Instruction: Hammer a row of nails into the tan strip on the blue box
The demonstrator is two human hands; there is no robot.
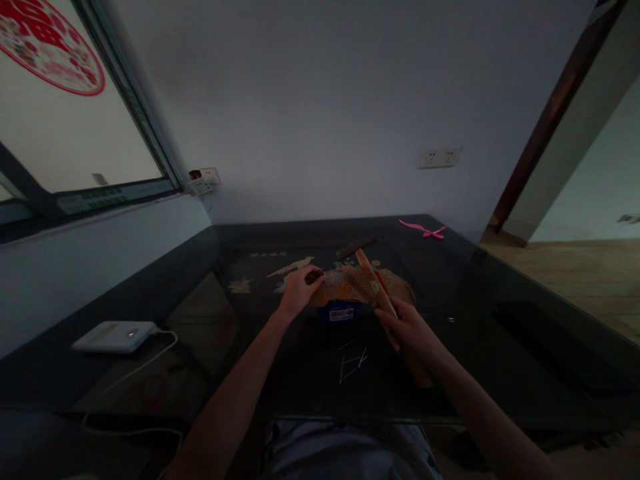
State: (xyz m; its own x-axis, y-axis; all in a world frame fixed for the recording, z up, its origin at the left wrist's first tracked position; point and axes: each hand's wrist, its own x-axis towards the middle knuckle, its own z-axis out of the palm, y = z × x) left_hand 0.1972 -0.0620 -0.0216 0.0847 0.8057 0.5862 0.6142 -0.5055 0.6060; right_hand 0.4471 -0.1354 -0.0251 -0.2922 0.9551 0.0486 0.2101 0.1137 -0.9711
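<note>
The left hand [299,291] pinches the near-left end of a brown patterned piece [345,285], which lies over a blue container [340,312]. The right hand [413,332] grips a hammer [373,277] by its wooden handle, which crosses in front of the piece. Thin nails [353,363] lie nearby on the dark counter [280,380]; a white power bank [115,337] with a cable [137,365] lies at left, a pink ribbon [425,231] at the far right.

Wooden hammer handle [371,273], glossy tabletop [300,380], matt wall [320,133].
</note>
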